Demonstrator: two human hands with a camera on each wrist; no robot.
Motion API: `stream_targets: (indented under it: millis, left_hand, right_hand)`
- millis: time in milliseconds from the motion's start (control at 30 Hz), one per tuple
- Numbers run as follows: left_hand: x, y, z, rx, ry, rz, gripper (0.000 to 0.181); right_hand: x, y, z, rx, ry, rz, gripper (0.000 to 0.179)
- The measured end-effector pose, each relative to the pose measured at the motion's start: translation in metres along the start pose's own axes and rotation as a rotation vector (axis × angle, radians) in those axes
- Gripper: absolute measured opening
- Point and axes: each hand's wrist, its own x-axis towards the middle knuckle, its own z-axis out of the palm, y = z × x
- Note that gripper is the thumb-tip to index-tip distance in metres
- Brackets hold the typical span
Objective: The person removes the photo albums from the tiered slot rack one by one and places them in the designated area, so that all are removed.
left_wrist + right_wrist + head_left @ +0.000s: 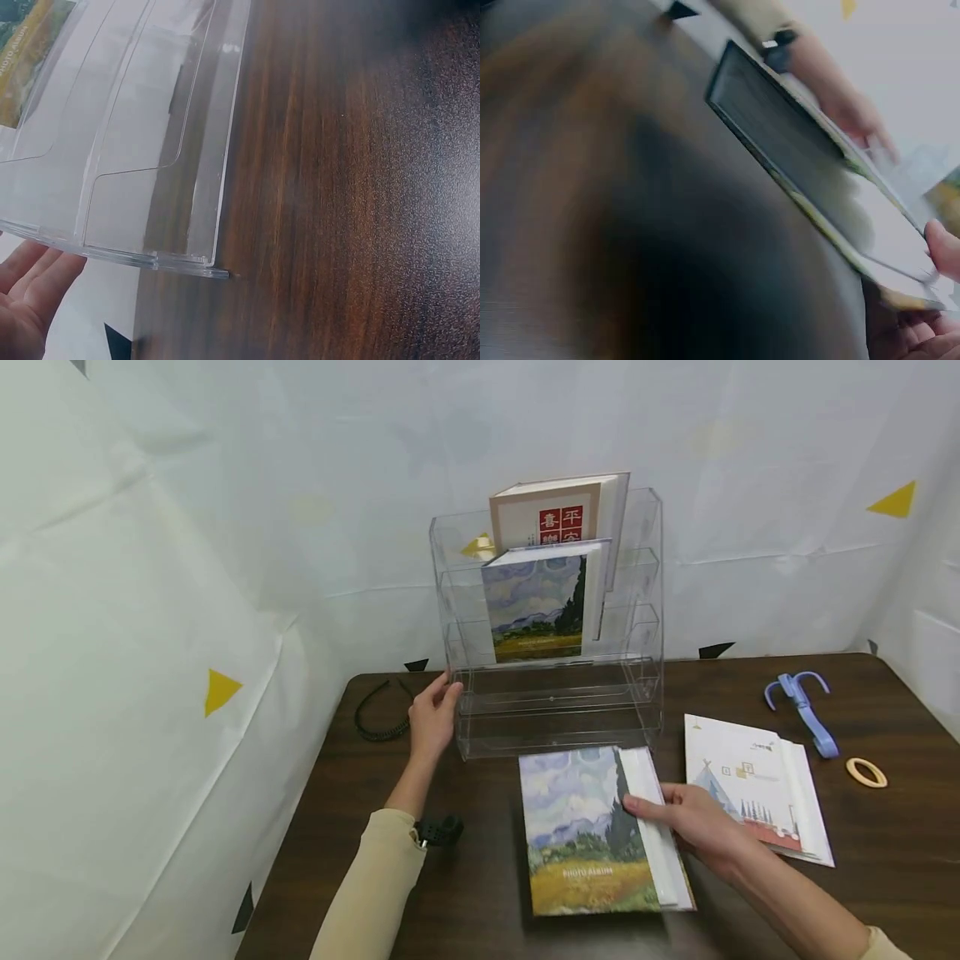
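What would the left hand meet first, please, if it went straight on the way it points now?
Probably the left side of the clear rack; the left hand seems to touch it, though depth is unclear.

Screened on three sides by pale, creased sheeting with yellow and dark triangles. Furnished with a dark wood-grain bench, catching whitish glare.

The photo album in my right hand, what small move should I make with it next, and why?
Probably raise the photo album slightly toward the lower tiers of the clear rack. Your right hand holds it in front of the rack, your left hand is at the rack's side, and a matching album already stands higher up.
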Motion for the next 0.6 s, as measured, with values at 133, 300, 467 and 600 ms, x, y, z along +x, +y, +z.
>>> stream_targets:
  millis: [133,300,467,600]
  left_hand:
    - [-0.002,-0.002,0.001,-0.018,-0.006,0.000,0.044]
    - [-0.003,-0.001,0.000,-0.011,-0.009,-0.007,0.045]
    - [-0.005,0.001,-0.002,-0.024,-0.009,-0.014,0.046]
    - [-0.005,0.003,-0.002,-0.017,-0.021,-0.017,0.048]
  right_hand:
    - [-0.006,0.037,-0.002,-0.032,-0.088,0.048,0.034]
    - [-0.010,0.064,-0.011,-0.050,-0.098,0.086,0.036]
    - [-0.012,0.077,-0.017,-0.006,-0.125,0.081,0.035]
    - [-0.014,0.083,-0.021,-0.037,-0.092,0.095,0.041]
